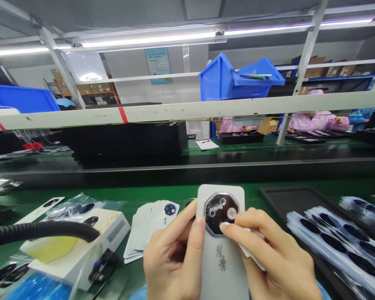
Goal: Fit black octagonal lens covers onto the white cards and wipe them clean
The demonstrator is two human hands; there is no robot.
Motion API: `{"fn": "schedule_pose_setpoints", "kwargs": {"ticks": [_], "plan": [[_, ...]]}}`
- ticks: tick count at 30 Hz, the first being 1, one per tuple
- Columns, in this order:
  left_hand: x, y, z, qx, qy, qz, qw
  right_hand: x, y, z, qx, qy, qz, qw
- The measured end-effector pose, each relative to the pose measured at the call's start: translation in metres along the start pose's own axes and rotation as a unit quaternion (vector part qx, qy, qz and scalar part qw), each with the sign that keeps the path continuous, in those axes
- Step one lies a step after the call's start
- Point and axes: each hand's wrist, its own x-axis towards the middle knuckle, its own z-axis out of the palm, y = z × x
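In the lower middle of the head view, a white phone (pixel 223 258) stands upright with its back toward me. Its dark, eight-sided camera plate (pixel 217 210) has several round lenses, and dark lettering sits below it. My left hand (pixel 178 254) grips the phone along its left edge, thumb on the back. My right hand (pixel 268 254) is closed at the phone's right side, fingertips pressed on the lower right of the camera plate. A white piece (pixel 251 246), perhaps a cloth, shows between its fingers, mostly hidden.
Left of the phone lies a fanned stack of white back panels (pixel 153 223). A white box-shaped device (pixel 109 231) with a black hose (pixel 43 233) stands farther left. At right, a black tray (pixel 287 200) holds bagged dark lens parts (pixel 337 237). People in pink work behind the white rail (pixel 175 111).
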Motion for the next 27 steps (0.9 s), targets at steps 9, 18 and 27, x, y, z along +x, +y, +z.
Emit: {"fn": "schedule_pose_setpoints", "kwargs": {"ticks": [9,18,27], "plan": [[0.003,0.000,-0.001,0.012,-0.037,0.022,0.999,0.002,0.000,-0.002,0.006,-0.003,-0.001,1.000],[0.002,0.000,-0.002,-0.022,-0.045,-0.020,0.999,0.017,-0.005,-0.004,0.182,0.119,0.077,0.973],[0.002,0.008,-0.001,-0.053,-0.067,-0.107,0.991,0.015,-0.014,-0.004,0.184,0.164,0.095,0.965]]}}
